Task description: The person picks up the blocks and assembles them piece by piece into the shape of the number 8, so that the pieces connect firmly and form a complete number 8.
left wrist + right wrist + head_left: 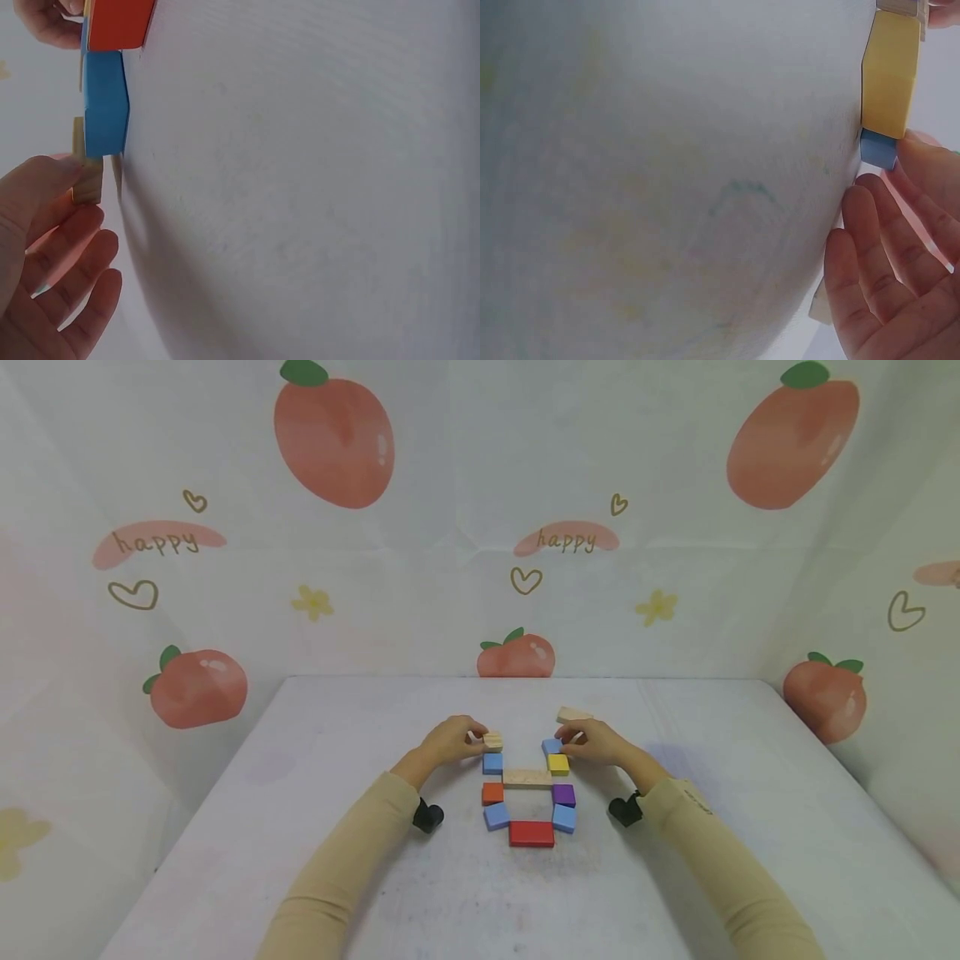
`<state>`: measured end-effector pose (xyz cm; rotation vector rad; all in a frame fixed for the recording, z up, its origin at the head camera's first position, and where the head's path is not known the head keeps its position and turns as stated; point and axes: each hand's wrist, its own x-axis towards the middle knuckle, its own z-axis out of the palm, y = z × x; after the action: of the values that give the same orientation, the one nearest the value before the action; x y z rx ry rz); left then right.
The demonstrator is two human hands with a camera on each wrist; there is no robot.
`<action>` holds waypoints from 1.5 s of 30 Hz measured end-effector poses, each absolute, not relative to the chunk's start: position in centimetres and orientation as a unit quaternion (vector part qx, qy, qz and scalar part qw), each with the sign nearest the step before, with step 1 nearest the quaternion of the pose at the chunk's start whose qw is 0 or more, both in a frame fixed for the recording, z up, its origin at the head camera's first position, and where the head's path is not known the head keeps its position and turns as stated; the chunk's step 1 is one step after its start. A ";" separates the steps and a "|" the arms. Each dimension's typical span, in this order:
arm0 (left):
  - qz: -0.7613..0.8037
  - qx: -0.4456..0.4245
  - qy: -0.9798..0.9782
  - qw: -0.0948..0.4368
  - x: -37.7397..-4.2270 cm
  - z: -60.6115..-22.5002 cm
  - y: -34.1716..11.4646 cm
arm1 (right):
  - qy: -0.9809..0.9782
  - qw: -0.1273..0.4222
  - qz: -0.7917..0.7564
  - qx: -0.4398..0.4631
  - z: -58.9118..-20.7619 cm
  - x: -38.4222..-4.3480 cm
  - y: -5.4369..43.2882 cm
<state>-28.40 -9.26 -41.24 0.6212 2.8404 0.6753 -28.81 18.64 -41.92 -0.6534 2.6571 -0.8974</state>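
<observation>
At the far left end of a ring of coloured blocks, my left hand (452, 740) pinches a small plain wooden block (493, 742) between thumb and fingers. That block sits just beyond a blue block (492, 763). In the left wrist view the thumb lies over the wooden block (88, 184), while the other fingers are spread loosely below. Across the gap, my right hand (597, 742) pinches a blue block (551, 747) right behind a yellow block (558, 765). The right wrist view shows the thumb at this blue block (878, 150), partly covering it.
A long wooden block (527, 778) bridges the two rows. Nearer stand an orange block (492, 793), a purple block (563, 795), two blue blocks at the corners and a red block (532, 834) in front. Another wooden block (574, 715) lies behind my right hand on the white table (450, 893).
</observation>
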 end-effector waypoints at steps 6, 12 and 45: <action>0.222 0.230 0.944 0.080 -28.4 -41.3 -9.4 | 0.918 0.130 -0.304 -0.221 -42.0 -28.8 18.6; 0.217 0.250 0.940 0.084 -28.5 -41.5 -9.6 | 0.908 0.131 -0.322 -0.234 -42.1 -28.9 18.8; 0.175 0.275 0.944 0.057 -28.6 -42.2 -9.2 | 0.914 0.122 -0.307 -0.234 -41.7 -28.8 18.7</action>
<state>-28.64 -9.23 -42.20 0.8333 2.8617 0.5293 -28.83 18.68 -41.74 -0.6846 2.6696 -0.8959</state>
